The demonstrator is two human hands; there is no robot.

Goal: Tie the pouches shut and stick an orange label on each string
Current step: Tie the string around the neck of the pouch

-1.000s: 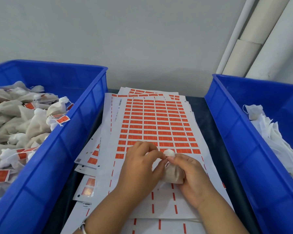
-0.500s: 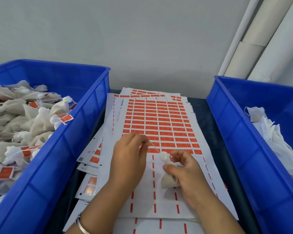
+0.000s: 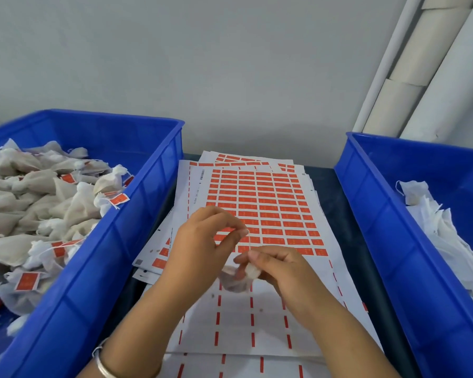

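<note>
A small beige pouch (image 3: 236,281) hangs blurred just above the label sheets, its gathered white neck pinched by my right hand (image 3: 281,271). A thin string (image 3: 248,241) runs up from the neck to my left hand (image 3: 202,246), whose thumb and forefinger pinch its end. Both hands hover over the top sheet of orange labels (image 3: 262,203), whose lower rows are peeled bare. The left blue bin (image 3: 137,214) holds several tied pouches with orange labels on their strings (image 3: 28,281).
The right blue bin (image 3: 388,227) holds a pile of white untied pouches (image 3: 437,230). More label sheets are fanned out under the top one on the dark table. A grey wall and white pipes (image 3: 410,72) stand behind.
My left hand drew away from the pouch neck, pulling the string out up and to the left. My right hand shifted its pinch to the neck and the pouch now hangs lower, blurred.
</note>
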